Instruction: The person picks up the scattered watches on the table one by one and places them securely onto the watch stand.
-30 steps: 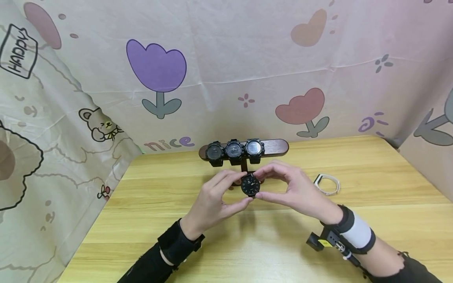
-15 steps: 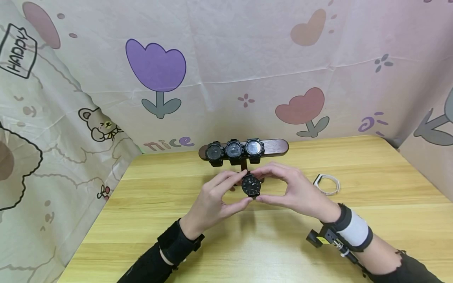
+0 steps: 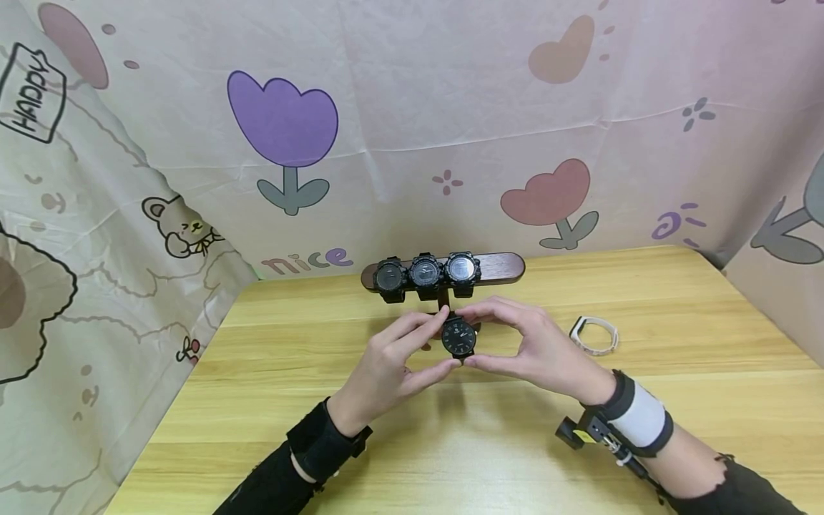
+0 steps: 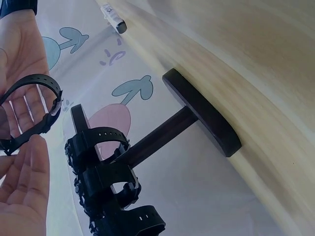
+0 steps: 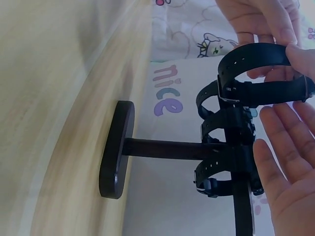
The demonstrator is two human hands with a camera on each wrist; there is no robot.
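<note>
A black wristwatch (image 3: 458,336) with a round dark dial is held in front of a dark wooden watch stand (image 3: 503,267). My left hand (image 3: 386,365) pinches its left side between fingers and thumb. From the right, my right hand (image 3: 543,352) grips the same watch, thumb low and fingers above. In the right wrist view the watch's strap (image 5: 256,55) is a closed loop, apart from the stand's bar. Three bulky black watches hang side by side on the bar, among them the rightmost watch (image 3: 462,269). The bar's right end is bare.
A white wristband (image 3: 595,336) lies on the wooden table (image 3: 257,429) to the right of my right hand. The stand's foot (image 4: 202,113) rests near the table's back edge. Behind it hangs a printed cloth (image 3: 399,93).
The held watch has shifted very slightly right and toward me, its dial tilting a little. Both hands keep nearly the same place. The stand and wristband have not moved.
</note>
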